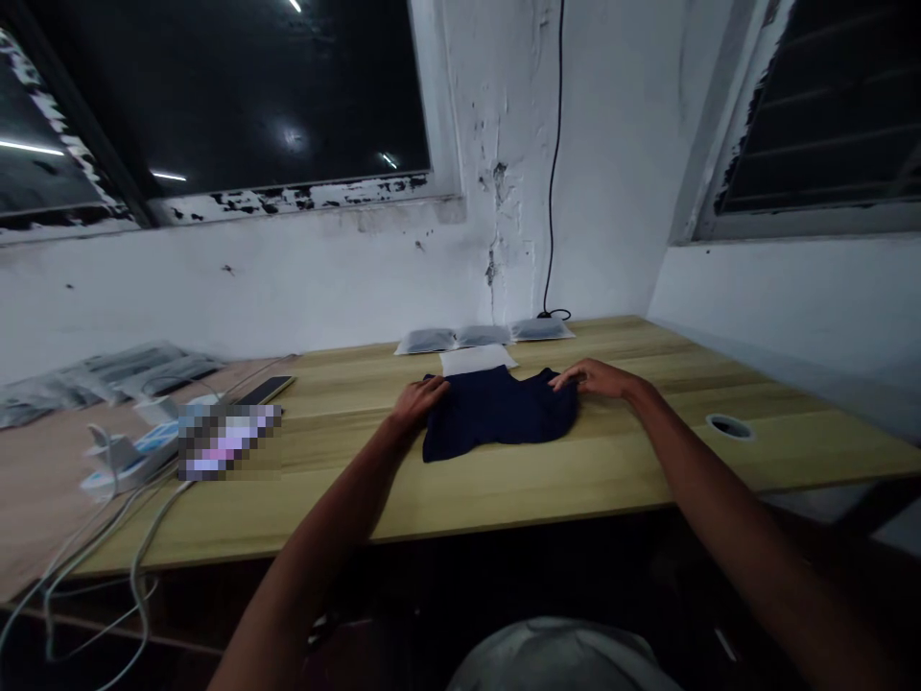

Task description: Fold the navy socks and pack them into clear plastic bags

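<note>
Plainly, left hand [418, 399] and right hand [596, 378] touch the navy cloth [496, 413].

cloth [496, 413]: navy blue | table [576, 485]: yellowish wood grain | wall [619, 192]: white | cable [553, 173]: black

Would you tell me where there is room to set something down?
Bare tabletop lies between the right hand and the hole, and between the left hand and the dark phone. The left end is crowded with bagged items and power strips.

Black cable [551, 216] down the cracked wall [611, 173], white power strip [135, 467], dark phone [266, 391]
</note>
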`<state>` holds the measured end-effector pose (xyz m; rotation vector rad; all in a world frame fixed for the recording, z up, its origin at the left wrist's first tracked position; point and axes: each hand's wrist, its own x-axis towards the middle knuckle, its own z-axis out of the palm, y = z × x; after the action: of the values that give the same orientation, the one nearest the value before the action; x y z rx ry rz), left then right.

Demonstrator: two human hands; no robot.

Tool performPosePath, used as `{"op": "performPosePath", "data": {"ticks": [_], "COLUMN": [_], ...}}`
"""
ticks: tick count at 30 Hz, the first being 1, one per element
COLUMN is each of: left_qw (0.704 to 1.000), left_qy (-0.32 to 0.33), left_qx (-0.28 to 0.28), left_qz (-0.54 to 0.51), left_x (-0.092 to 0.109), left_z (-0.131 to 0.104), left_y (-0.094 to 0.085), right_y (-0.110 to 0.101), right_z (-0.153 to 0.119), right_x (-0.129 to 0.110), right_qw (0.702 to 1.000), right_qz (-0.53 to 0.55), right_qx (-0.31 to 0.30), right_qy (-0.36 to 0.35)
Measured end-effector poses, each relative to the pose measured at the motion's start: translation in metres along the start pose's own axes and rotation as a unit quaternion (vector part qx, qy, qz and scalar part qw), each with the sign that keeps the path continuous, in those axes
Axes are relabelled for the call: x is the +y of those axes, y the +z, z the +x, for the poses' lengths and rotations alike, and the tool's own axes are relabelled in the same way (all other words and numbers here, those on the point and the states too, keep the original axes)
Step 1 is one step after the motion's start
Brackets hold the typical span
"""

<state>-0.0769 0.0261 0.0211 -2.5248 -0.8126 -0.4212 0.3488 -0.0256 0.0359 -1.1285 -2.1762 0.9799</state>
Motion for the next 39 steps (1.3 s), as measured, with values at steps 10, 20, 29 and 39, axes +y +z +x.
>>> {"op": "performPosePath", "data": {"ticks": [10,20,29,39], "left_qw": [0.991,0.949,0.845,0.705], "left_qy": [0.11,-0.025,-0.002,-0.442], "left_qx": [0.054,0.004,-0.009,0.12], "left_qz": [-0.062,-0.314,-0.535,-0.541], "left_x": [0.001,0.008,0.023,0.005], "left_z": [-0.001,-0.018,-0.016,-0.012], "left_y": [0.008,-0.003,-0.017,0.005], "right_y": [0.007,0.003,0.012,0.021], "right_z": [0.004,0.002,0.002,0.016], "right_x": [-0.002,0.002,0.003,0.006], "right_qw": [0.999,0.99,0.986,0.947], "right_qz": [-0.025,-0.105,0.008,-0.164], "right_qx": [-0.027,0.073,0.094,0.14], "right_qy": [-0.004,0.067,0.141,0.237]}}
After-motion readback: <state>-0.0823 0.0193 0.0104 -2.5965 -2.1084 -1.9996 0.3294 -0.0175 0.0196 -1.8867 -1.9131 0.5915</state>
